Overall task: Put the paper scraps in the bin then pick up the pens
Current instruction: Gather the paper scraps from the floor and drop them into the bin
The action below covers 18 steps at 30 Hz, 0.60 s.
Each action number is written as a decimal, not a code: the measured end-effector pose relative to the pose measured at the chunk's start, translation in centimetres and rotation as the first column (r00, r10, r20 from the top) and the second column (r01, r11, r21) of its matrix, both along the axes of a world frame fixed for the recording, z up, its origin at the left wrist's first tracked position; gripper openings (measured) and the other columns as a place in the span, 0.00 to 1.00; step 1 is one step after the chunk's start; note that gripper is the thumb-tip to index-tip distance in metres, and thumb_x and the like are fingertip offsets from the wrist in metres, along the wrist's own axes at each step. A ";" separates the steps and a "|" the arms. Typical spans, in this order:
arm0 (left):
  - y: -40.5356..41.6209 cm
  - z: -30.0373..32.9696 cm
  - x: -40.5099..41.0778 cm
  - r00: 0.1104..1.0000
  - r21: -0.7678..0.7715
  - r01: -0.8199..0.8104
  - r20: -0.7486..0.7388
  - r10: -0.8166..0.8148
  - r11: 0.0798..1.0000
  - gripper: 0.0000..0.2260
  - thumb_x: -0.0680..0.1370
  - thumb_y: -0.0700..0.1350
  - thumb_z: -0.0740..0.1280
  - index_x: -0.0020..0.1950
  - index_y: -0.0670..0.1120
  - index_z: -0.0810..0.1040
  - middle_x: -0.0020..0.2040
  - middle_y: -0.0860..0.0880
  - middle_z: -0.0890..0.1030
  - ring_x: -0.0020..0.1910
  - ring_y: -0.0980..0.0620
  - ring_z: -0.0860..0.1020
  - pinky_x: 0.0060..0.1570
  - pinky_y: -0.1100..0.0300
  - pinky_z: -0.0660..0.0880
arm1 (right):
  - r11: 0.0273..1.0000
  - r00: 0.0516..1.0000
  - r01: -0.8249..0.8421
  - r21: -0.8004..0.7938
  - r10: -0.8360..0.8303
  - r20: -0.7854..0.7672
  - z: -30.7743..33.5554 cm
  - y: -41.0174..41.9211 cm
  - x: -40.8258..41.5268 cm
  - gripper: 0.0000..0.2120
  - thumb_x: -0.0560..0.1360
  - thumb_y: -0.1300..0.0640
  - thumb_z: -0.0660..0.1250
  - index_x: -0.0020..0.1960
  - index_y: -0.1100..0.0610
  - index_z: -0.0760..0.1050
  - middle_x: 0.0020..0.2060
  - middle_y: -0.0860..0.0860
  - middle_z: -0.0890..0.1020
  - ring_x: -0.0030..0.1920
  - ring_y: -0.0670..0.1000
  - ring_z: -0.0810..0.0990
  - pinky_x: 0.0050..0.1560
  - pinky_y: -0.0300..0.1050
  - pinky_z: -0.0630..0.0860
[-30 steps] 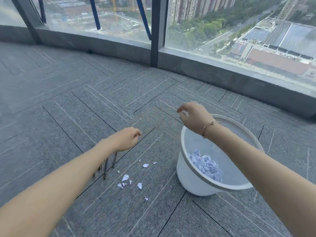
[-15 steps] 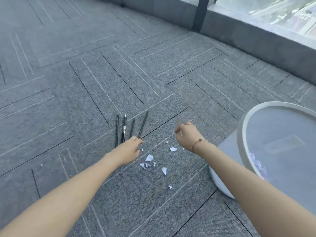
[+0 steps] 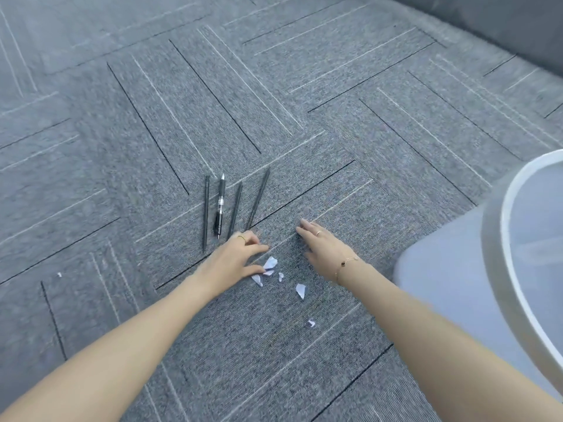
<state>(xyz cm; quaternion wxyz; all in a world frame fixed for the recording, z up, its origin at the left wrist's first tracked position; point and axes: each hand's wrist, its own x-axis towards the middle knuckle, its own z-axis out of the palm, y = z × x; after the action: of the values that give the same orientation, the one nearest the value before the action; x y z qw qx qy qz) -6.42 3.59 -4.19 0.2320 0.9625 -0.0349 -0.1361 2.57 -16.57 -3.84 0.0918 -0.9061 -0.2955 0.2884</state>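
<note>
Paper scraps (image 3: 270, 263): about six white bits lying on the carpet floor (image 3: 304, 123) at lower centre, feather-light, limp, likely needing fingertip pinching at an edge. Pens (image 3: 220, 205): four, stiff and slim, lying just above. Bin (image 3: 499, 239) standing at right. Left hand (image 3: 234, 257) pinching at a scrap; right hand (image 3: 320, 245) spreading open, fingers released.

You are looking down at a grey carpet floor (image 3: 304, 86) with thin dark and light lines on it. Four black pens (image 3: 220, 205) lie side by side on the floor. Just in front of them lie small white paper scraps (image 3: 300, 290), close together. One tiny scrap (image 3: 59, 274) lies far off to the left. A white bin (image 3: 451, 287) stands on the floor at the right.
</note>
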 end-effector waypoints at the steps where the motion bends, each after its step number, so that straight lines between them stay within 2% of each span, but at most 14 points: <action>1: 0.0 -0.2 -0.3 1.000 -0.004 0.003 0.023 -0.003 1.000 0.21 0.73 0.53 0.68 0.65 0.49 0.73 0.56 0.53 0.73 0.51 0.59 0.71 0.54 0.56 0.77 | 1.000 0.999 -0.001 0.015 0.001 0.034 -0.4 -0.5 -0.7 0.28 0.78 0.64 0.55 0.76 0.53 0.52 0.77 0.48 0.52 0.76 0.51 0.52 0.74 0.50 0.58; 4: -0.4 -0.9 -1.4 0.993 -0.013 0.076 0.088 -0.075 0.997 0.14 0.76 0.49 0.65 0.60 0.46 0.77 0.53 0.52 0.76 0.47 0.57 0.75 0.47 0.56 0.80 | 0.993 0.992 0.034 0.110 -0.047 0.118 -0.8 -1.9 -3.4 0.28 0.77 0.69 0.58 0.74 0.55 0.58 0.75 0.50 0.58 0.75 0.51 0.57 0.70 0.49 0.66; 6: -1.0 -1.1 -1.9 0.991 -0.042 0.050 0.123 -0.044 0.998 0.11 0.77 0.45 0.64 0.57 0.44 0.79 0.51 0.52 0.76 0.46 0.57 0.76 0.45 0.55 0.80 | 0.983 0.987 0.058 0.177 -0.083 0.137 -0.6 -2.8 -5.0 0.23 0.78 0.68 0.57 0.71 0.57 0.63 0.73 0.51 0.64 0.73 0.52 0.62 0.67 0.50 0.72; 8: -1.6 -1.2 -2.1 0.988 -0.088 -0.029 0.151 0.042 0.996 0.11 0.78 0.43 0.63 0.59 0.45 0.77 0.53 0.51 0.76 0.48 0.57 0.75 0.49 0.54 0.79 | 0.950 0.957 0.150 0.273 -0.209 0.201 -0.7 -3.4 -5.5 0.19 0.78 0.66 0.58 0.68 0.58 0.69 0.70 0.54 0.69 0.70 0.54 0.67 0.66 0.52 0.72; 9: -1.8 -1.2 -2.2 0.985 -0.106 -0.075 0.149 0.090 0.992 0.13 0.78 0.45 0.63 0.62 0.47 0.75 0.58 0.51 0.74 0.53 0.56 0.75 0.55 0.53 0.77 | 0.923 0.928 0.232 0.307 -0.305 0.215 -0.8 -3.7 -5.4 0.19 0.77 0.66 0.60 0.67 0.59 0.69 0.70 0.55 0.69 0.70 0.55 0.67 0.68 0.52 0.70; 10: -2.2 -1.2 -2.3 0.986 -0.100 -0.107 0.119 0.119 0.989 0.16 0.78 0.48 0.62 0.66 0.50 0.72 0.64 0.50 0.70 0.60 0.54 0.72 0.62 0.53 0.73 | 0.894 0.898 0.315 0.319 -0.389 0.204 -0.9 -4.1 -5.0 0.21 0.77 0.65 0.60 0.69 0.59 0.67 0.72 0.56 0.65 0.72 0.56 0.64 0.72 0.51 0.64; 12: -2.7 -1.1 -2.3 0.999 0.017 -0.043 -0.011 0.043 0.999 0.24 0.77 0.57 0.59 0.73 0.58 0.59 0.75 0.52 0.56 0.72 0.52 0.57 0.70 0.49 0.57 | 0.862 0.873 0.413 0.292 -0.467 0.144 -1.0 -4.8 -4.4 0.24 0.78 0.62 0.59 0.73 0.59 0.60 0.75 0.56 0.58 0.75 0.55 0.56 0.74 0.46 0.53; 14: -2.9 -1.3 -2.1 0.985 0.166 0.151 -0.110 -0.134 0.974 0.28 0.76 0.62 0.54 0.74 0.61 0.47 0.75 0.56 0.42 0.73 0.54 0.43 0.71 0.48 0.45 | 0.889 0.896 0.384 0.249 -0.424 0.132 -1.4 -5.1 -4.3 0.24 0.79 0.61 0.58 0.74 0.58 0.58 0.75 0.55 0.57 0.76 0.54 0.53 0.74 0.43 0.48; 15: -2.8 -1.5 -2.1 0.970 0.211 0.232 -0.119 -0.210 0.950 0.27 0.77 0.62 0.52 0.74 0.61 0.46 0.75 0.56 0.40 0.73 0.54 0.41 0.70 0.48 0.42 | 0.909 0.914 0.344 0.236 -0.381 0.139 -1.6 -5.2 -4.5 0.23 0.79 0.61 0.57 0.74 0.58 0.58 0.75 0.54 0.58 0.76 0.53 0.53 0.74 0.43 0.48; 16: -2.6 -1.5 -2.2 0.960 0.236 0.279 -0.101 -0.262 0.931 0.26 0.77 0.61 0.51 0.74 0.60 0.48 0.75 0.55 0.43 0.73 0.52 0.43 0.71 0.48 0.44 | 0.921 0.929 0.310 0.235 -0.346 0.134 -1.7 -5.2 -4.8 0.22 0.80 0.61 0.56 0.73 0.58 0.59 0.75 0.54 0.58 0.76 0.53 0.53 0.74 0.43 0.49; 17: -2.4 -1.4 -2.4 0.953 0.246 0.299 -0.032 -0.300 0.922 0.24 0.77 0.58 0.52 0.73 0.58 0.54 0.75 0.53 0.50 0.74 0.51 0.50 0.72 0.47 0.51 | 0.927 0.938 0.287 0.242 -0.323 0.127 -1.7 -5.1 -5.3 0.21 0.80 0.60 0.55 0.73 0.58 0.61 0.75 0.53 0.59 0.76 0.53 0.53 0.74 0.43 0.50; 18: -2.3 -1.2 -2.5 0.946 0.245 0.301 0.046 -0.322 0.921 0.22 0.77 0.54 0.55 0.71 0.55 0.62 0.73 0.50 0.60 0.72 0.50 0.61 0.69 0.48 0.63 | 0.929 0.944 0.271 0.252 -0.308 0.122 -1.8 -5.0 -5.8 0.20 0.80 0.60 0.55 0.72 0.58 0.62 0.74 0.53 0.60 0.76 0.53 0.54 0.74 0.44 0.52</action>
<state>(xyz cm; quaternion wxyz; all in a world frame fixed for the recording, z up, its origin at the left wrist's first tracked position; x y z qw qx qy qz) -8.93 1.33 -5.40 0.0901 0.9702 -0.1811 -0.1335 -3.22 -21.56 -5.65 0.2148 -0.9429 -0.1963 0.1620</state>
